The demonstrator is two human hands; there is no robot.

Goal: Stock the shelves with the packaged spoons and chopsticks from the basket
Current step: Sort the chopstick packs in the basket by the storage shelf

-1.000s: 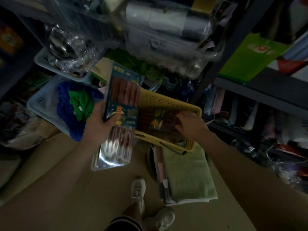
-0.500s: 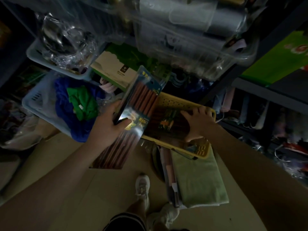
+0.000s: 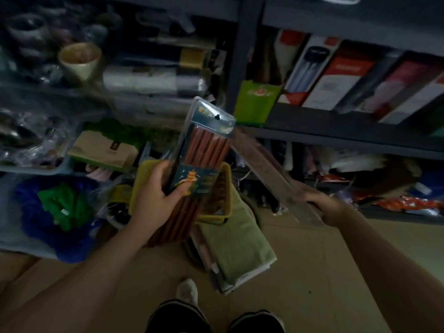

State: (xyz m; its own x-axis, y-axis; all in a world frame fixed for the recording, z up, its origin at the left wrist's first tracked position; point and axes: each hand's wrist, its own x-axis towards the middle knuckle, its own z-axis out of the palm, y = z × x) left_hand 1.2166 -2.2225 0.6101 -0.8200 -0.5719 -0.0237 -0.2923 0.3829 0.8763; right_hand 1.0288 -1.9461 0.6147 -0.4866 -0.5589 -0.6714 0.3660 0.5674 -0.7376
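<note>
My left hand point(image 3: 157, 200) grips a pack of brown chopsticks point(image 3: 204, 150) with a dark blue label, held upright over the yellow basket point(image 3: 227, 188). The thumb lies across the label. My right hand point(image 3: 322, 205) holds a second, blurred chopstick pack point(image 3: 264, 169) by its lower end, slanting up and left towards the dark shelf point(image 3: 336, 126). More packs lie in the basket, mostly hidden behind the held pack.
Red and white boxes point(image 3: 348, 82) and a green carton point(image 3: 255, 102) stand on the right shelf. Left shelves hold a cup point(image 3: 80, 60), rolls and wrapped goods. A green folded cloth point(image 3: 235, 243) lies on the floor, with a bin of blue and green cloth point(image 3: 55, 210) at left.
My right hand has left the basket holding a second chopstick pack and swung it up to the right. The view has tilted upward, and my left hand has raised its pack more upright.
</note>
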